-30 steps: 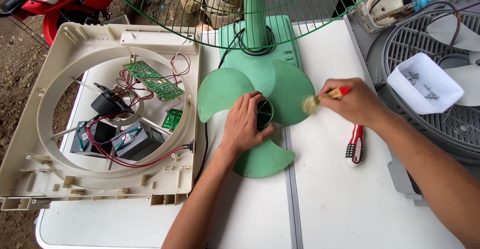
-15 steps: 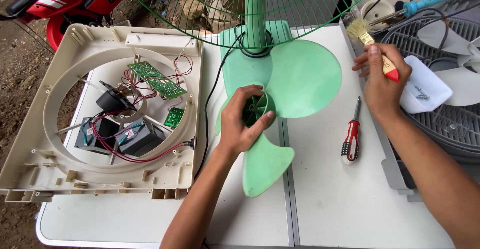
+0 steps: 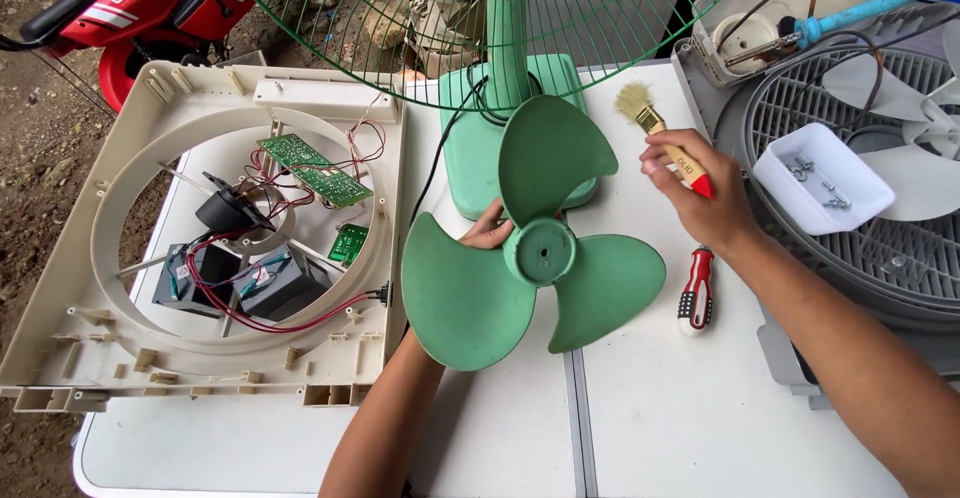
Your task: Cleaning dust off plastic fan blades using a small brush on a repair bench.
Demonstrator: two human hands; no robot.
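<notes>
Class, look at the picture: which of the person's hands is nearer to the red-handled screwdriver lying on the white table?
Right. The right hand, holding a paintbrush, hovers just above the screwdriver; the left hand is farther off, behind the green fan blade.

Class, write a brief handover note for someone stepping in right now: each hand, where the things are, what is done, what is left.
Left hand: holds the green fan blade from behind, tilted up off the white table.
Right hand: grips a small paintbrush, bristles clear of the blade.
Screwdriver lies beside the blade.
Done: blade is off the fan.
Left: likely brushing the blade; remounting.
</notes>
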